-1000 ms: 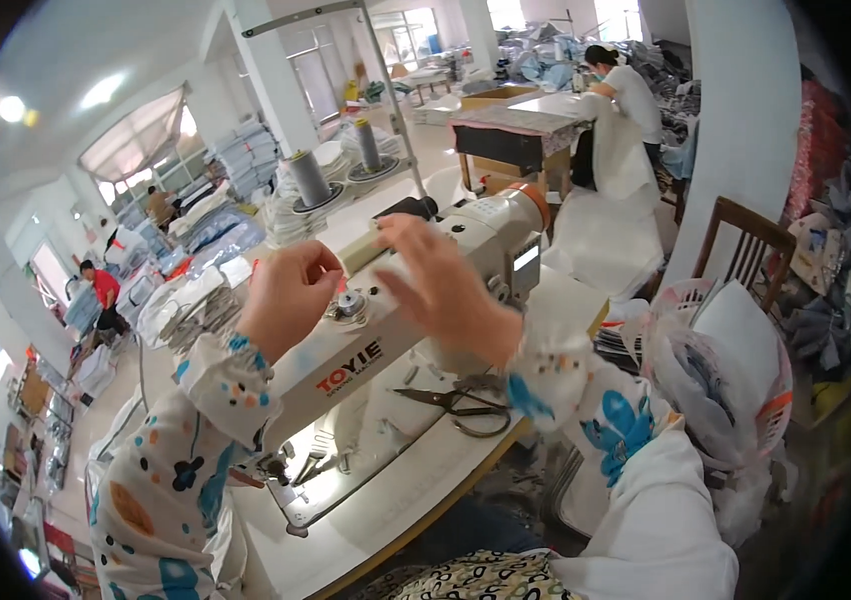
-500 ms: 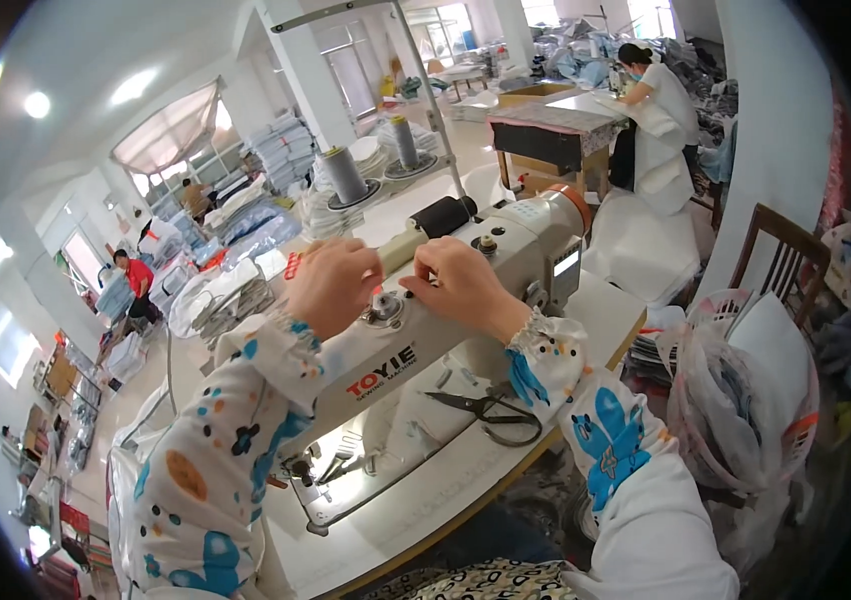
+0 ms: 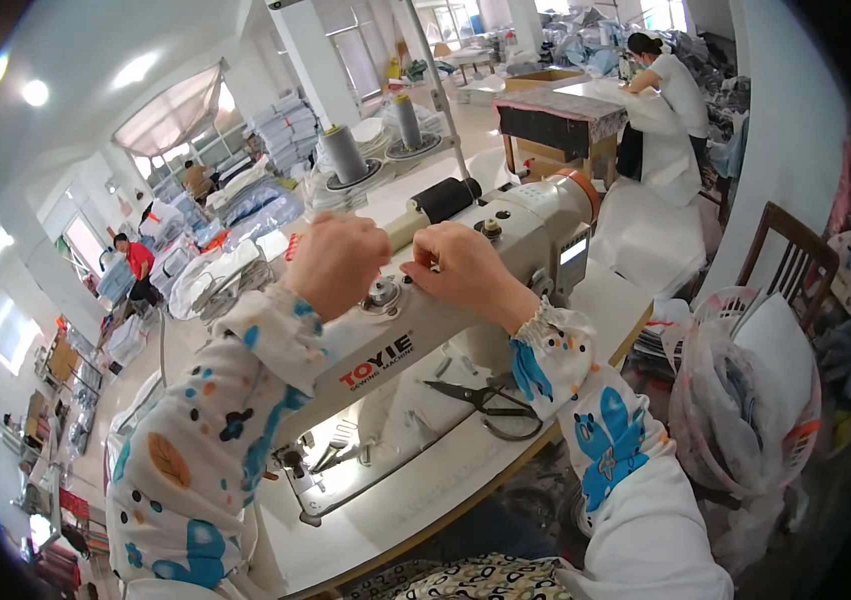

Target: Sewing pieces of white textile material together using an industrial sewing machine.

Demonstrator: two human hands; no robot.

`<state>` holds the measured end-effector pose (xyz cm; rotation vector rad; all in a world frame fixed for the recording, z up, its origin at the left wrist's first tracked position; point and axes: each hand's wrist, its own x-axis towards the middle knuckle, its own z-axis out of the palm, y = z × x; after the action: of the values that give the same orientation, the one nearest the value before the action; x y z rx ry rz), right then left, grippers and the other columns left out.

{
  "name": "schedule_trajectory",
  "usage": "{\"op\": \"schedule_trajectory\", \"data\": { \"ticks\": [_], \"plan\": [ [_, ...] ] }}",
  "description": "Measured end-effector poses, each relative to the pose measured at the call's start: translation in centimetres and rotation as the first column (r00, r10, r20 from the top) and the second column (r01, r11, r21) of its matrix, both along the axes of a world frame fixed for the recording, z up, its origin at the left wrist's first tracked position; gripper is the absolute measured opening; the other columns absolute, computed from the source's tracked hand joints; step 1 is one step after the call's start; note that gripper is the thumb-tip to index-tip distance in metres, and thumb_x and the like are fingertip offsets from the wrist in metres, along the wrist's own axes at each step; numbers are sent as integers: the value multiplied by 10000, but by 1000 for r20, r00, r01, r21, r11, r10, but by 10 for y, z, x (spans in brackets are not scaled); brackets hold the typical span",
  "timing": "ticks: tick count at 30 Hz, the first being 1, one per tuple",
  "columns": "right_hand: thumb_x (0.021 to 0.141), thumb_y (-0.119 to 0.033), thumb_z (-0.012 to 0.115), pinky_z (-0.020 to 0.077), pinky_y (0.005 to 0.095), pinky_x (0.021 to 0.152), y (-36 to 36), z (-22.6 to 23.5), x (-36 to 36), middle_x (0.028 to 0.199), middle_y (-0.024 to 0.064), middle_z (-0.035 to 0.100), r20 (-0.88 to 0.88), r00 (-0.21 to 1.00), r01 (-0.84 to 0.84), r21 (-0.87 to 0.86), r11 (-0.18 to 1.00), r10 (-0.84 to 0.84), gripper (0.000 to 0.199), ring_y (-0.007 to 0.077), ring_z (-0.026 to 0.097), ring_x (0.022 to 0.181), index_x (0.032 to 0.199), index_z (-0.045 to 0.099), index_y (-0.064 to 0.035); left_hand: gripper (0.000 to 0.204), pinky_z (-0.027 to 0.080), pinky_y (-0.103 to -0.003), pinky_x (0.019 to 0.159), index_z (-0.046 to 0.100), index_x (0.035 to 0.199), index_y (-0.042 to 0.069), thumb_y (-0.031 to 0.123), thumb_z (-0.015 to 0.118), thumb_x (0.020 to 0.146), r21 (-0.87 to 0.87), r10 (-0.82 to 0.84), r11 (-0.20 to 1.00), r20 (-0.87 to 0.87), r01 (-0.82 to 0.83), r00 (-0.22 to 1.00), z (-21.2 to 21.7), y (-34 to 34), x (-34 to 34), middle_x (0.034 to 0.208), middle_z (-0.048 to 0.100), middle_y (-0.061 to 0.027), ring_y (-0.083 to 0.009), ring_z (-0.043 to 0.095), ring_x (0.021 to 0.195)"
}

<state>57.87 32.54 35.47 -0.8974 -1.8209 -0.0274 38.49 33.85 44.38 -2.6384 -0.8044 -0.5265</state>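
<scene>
Both my hands hover over the top of a white sewing machine (image 3: 426, 333), on either side of a small metal thread guide (image 3: 382, 294). My left hand (image 3: 340, 264) is closed, its fingers curled and pressed together. Close by on the right, my right hand (image 3: 468, 268) pinches thumb and fingertips together. Whatever lies between the fingers of either hand is hidden or too fine to make out. Below the machine arm, a pair of black scissors (image 3: 491, 400) rests on the white sewing table (image 3: 401, 510). The lit needle area (image 3: 331, 445) is at the left end.
Two grey thread cones (image 3: 346, 155) stand behind the machine beside a metal pole (image 3: 438, 95). To the right are a pink basket (image 3: 746, 470) with plastic bags and a wooden chair (image 3: 796, 255). A person (image 3: 671, 95) works at a far table; stacked fabric fills the background.
The view has shifted slightly. My hands stay over the thread guide, a little higher in the picture, and the fingers of my left hand look more curled.
</scene>
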Motion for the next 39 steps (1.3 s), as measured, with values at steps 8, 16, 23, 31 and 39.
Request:
{"op": "schedule_trajectory", "data": {
  "ticks": [8, 16, 23, 31, 39],
  "plan": [
    [804, -184, 702, 450, 434, 654, -3, 5, 12, 718, 152, 586, 8, 1000, -4, -23, 1000, 5, 237, 344, 579, 720, 721, 550, -22, 56, 443, -426, 804, 680, 764, 134, 101, 647, 795, -93, 1, 996, -88, -9, 996, 2, -15, -18, 814, 660, -56, -272, 653, 844],
    [800, -159, 707, 442, 428, 651, 0, 0, 10, 711, 157, 574, 16, 1000, -2, -39, 999, 3, 234, 349, 568, 714, 723, 538, -17, 29, 439, -400, 805, 658, 751, 126, 98, 658, 743, 66, -66, 995, -124, 75, 990, -11, -25, 3, 800, 654, -44, -258, 649, 847],
    [800, -160, 709, 440, 432, 654, 1, 6, 7, 716, 154, 574, 24, 1000, -14, -24, 1000, 14, 232, 350, 567, 722, 733, 537, -20, 60, 432, -420, 772, 657, 737, 104, 93, 646, 795, 14, -7, 1000, -65, 8, 998, 7, -2, -15, 747, 642, -63, -268, 647, 781],
    [821, -183, 704, 442, 435, 653, -2, -3, 17, 726, 152, 586, -4, 1000, -14, -62, 998, 14, 236, 351, 575, 732, 730, 552, -26, 58, 398, -428, 751, 638, 772, 113, 80, 682, 754, 23, -162, 986, -78, 164, 984, -18, -20, 0, 755, 634, -59, -284, 622, 780],
    [823, -202, 705, 440, 432, 644, 9, -6, 13, 742, 149, 600, 31, 999, -20, -7, 1000, 21, 241, 349, 581, 729, 756, 555, -25, 34, 410, -414, 770, 659, 728, 124, 94, 669, 738, -41, -32, 999, 16, 33, 999, -10, 7, 5, 731, 639, -61, -277, 640, 760]
  ]
}}
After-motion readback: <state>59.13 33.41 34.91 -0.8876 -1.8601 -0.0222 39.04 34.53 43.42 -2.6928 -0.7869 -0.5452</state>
